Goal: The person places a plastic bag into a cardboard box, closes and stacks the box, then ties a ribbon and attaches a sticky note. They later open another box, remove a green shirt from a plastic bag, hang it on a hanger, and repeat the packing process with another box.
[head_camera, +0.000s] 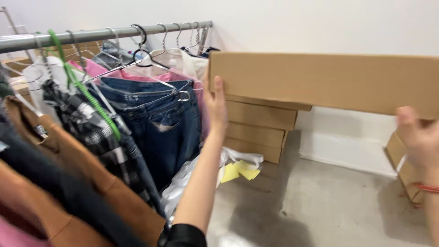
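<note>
Nearest, left hand (216,106) up at the near end of a long flat cardboard box (320,82), fingers extended and curled round its edge. Further right, right hand (418,135) blurred at the box's lower right edge, seemingly gripping it; exact closure impossible to tell. Box held level in the air, between both hands, in front of the white wall (320,23). Probably light but wide and awkward; stiff along its length, liable to crease if squeezed mid-panel, so best held at the two ends. Leftward, jeans (164,119) and other clothes on a metal rail (91,34). Beyond, stacked cardboard boxes (260,130) on the concrete floor (320,206).
</note>
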